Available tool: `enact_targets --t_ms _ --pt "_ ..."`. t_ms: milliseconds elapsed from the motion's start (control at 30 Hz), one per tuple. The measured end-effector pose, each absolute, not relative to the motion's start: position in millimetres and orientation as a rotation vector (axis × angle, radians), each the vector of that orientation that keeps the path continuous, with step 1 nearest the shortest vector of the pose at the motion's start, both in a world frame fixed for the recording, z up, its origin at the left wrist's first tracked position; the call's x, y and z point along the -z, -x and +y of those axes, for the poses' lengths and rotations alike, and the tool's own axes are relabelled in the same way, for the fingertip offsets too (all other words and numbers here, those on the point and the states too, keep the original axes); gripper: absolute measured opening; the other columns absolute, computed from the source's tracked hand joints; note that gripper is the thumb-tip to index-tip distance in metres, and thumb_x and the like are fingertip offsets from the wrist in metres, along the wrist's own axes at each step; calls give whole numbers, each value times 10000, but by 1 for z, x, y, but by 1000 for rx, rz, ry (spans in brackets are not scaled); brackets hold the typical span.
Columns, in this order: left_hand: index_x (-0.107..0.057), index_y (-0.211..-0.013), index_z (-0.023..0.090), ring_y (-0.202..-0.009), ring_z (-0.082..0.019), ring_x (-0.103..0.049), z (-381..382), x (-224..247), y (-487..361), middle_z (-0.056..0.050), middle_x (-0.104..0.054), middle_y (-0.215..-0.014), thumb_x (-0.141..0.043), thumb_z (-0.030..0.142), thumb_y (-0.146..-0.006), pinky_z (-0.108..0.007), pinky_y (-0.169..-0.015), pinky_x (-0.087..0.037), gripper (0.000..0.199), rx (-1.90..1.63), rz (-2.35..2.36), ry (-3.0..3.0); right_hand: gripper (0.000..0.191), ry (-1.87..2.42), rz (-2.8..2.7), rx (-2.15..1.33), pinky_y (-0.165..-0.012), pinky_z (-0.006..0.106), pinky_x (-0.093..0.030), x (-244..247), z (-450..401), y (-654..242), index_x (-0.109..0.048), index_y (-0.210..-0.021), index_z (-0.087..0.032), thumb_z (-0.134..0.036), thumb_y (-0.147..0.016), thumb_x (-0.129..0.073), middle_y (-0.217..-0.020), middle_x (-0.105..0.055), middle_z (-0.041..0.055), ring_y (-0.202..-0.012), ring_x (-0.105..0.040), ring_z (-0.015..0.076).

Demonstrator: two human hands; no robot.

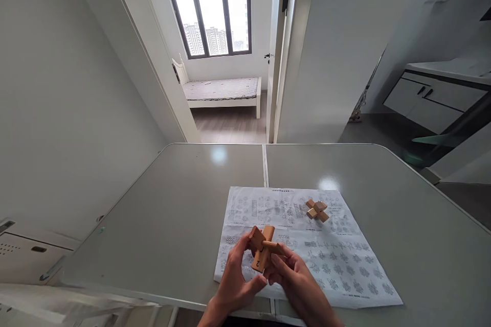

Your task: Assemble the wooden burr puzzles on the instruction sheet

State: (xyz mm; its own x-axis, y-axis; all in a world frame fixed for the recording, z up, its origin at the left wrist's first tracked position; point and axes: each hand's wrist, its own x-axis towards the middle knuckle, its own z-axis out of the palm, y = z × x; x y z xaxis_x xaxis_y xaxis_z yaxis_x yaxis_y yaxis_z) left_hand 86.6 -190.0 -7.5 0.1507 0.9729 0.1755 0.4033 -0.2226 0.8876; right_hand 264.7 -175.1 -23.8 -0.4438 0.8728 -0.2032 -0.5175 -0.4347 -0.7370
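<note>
A wooden burr puzzle of crossed, interlocked bars is held above a printed paper sheet; one bar shows a dark "2". My left hand curls around its left side, fingers touching the upper-left bar end and thumb below, a little apart from the wood. On the other side my right hand grips the puzzle from the lower right, thumb and fingers closed on it. The fingertips behind the wood are partly hidden. A second, smaller-looking wooden puzzle of crossed bars rests on the sheet, farther off to the right.
The paper sheet, covered with small puzzle diagrams, lies on a glossy grey table with a seam down its middle. Past the table's far edge, a doorway opens onto a bed and a window. A white cabinet stands at the right.
</note>
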Motion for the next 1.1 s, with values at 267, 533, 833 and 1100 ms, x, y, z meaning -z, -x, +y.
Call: enact_targets --t_ms 267,533,833,1100 --pt "-461 -1467 217 -1231 -370 -604 -189 4 -87 -158 -587 -1430 -558 844 -802 -508 -1109 -436 919 -1027 1275 -1672 386 651 -734 -2021 -645 266 -490 21 -175 -269 -704 -1097 -155 -465 -885 -794 -853 -706 59 -699 -630 152" --pt "-421 -1526 201 -1086 -329 -679 -185 -8 -87 -121 -691 -1183 -734 850 -636 -447 -1035 -518 1145 -977 961 -1394 398 582 -822 -2137 -521 222 -454 13 -175 -274 -686 -1001 -160 -511 -857 -806 -748 -642 4 -526 -578 100" --pt "-545 -1455 272 -1227 -387 -631 -194 31 -71 -135 -663 -1347 -739 848 -618 -531 -1075 -502 1035 -1079 1200 -1552 381 638 -818 -2109 -447 207 -405 15 -184 -271 -657 -928 -174 -527 -865 -785 -756 -659 14 -452 -521 81" --pt "-533 -1432 244 -1196 -409 -658 -197 47 -67 -178 -623 -1411 -712 852 -666 -544 -1001 -542 994 -1312 1124 -1605 361 596 -739 -2142 -472 202 -389 0 -187 -264 -613 -923 -179 -500 -886 -775 -705 -637 0 -481 -512 87"
